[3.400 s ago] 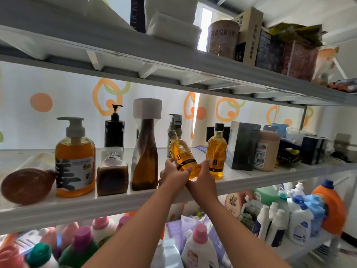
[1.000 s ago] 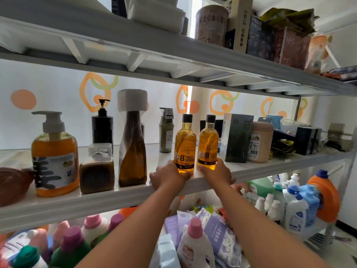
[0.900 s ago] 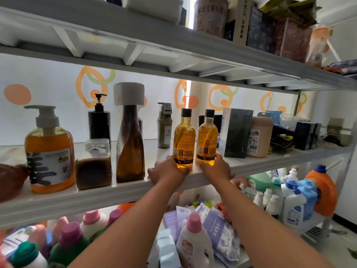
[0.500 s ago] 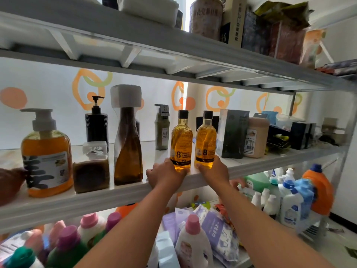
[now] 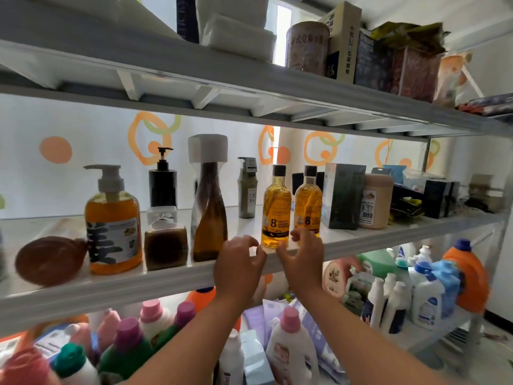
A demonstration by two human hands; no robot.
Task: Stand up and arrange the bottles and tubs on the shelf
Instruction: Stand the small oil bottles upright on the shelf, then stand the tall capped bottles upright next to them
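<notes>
Two amber bottles with black caps stand upright side by side on the middle shelf (image 5: 361, 240): the left amber bottle (image 5: 276, 207) and the right amber bottle (image 5: 308, 201). My left hand (image 5: 238, 262) and my right hand (image 5: 302, 259) hover just in front of the shelf edge, fingers spread, holding nothing. To the left stand a tall brown bottle with a white cap (image 5: 208, 201), a small brown jar (image 5: 165, 240), an orange pump bottle (image 5: 112, 220) and a black pump bottle (image 5: 162, 179). A brown tub (image 5: 50, 259) lies on its side at the far left.
A grey-green bottle (image 5: 247, 187) stands behind. Right of the amber bottles are a dark box (image 5: 343, 195), a beige tub (image 5: 375, 201) and black boxes. The top shelf carries cans and boxes. The lower shelf is crowded with detergent bottles and an orange jug (image 5: 469, 276).
The left amber bottle was tilted in both hands, then set upright beside the other. Both hands have let go of the bottle bases and pulled back slightly, fingers opening.
</notes>
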